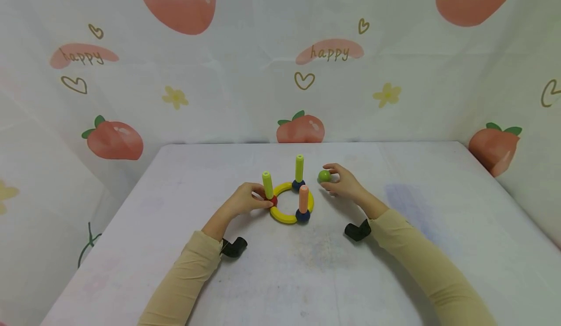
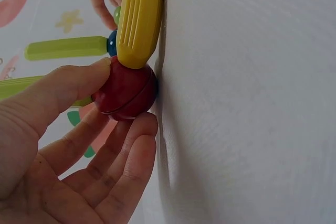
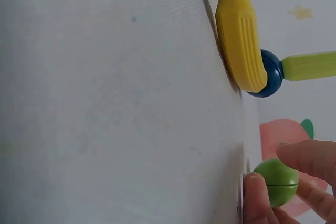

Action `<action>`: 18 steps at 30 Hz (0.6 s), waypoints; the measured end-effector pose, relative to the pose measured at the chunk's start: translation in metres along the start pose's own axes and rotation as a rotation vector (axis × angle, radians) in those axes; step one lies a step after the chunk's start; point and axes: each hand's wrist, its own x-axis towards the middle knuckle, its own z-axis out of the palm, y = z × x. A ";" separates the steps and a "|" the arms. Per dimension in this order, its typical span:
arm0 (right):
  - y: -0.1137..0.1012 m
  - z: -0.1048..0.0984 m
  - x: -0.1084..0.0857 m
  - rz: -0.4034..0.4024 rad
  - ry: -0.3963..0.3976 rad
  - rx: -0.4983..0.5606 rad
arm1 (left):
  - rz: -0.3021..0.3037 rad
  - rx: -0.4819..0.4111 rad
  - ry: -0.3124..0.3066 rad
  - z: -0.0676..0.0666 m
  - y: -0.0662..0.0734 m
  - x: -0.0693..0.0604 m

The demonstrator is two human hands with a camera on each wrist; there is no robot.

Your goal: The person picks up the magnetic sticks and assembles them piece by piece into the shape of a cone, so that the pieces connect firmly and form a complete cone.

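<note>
A ring of yellow curved pieces (image 1: 282, 218), joined by balls, lies on the table. My left hand (image 1: 243, 200) pinches the red ball (image 2: 126, 92) at the ring's left side between thumb and fingers; a yellow-green stick (image 1: 268, 186) rises from it. Blue balls (image 1: 303, 216) sit at the front right and back of the ring. The front one carries an upright pink stick (image 1: 304, 199), the back one another yellow-green stick (image 1: 299, 168). Right of the ring, my right hand (image 1: 344, 184) holds a loose green ball (image 3: 276, 182) at the tabletop, thumb and fingers around it.
The white tabletop (image 1: 280, 277) runs back to a patterned cloth backdrop (image 1: 245, 87). Black wrist-worn pieces (image 1: 234, 247) stick out by each forearm. A thin dark green cord (image 1: 89, 241) hangs beyond the table's left edge.
</note>
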 end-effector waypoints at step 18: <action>0.001 0.006 0.011 0.042 0.030 -0.009 | -0.004 0.002 0.009 0.001 0.001 -0.001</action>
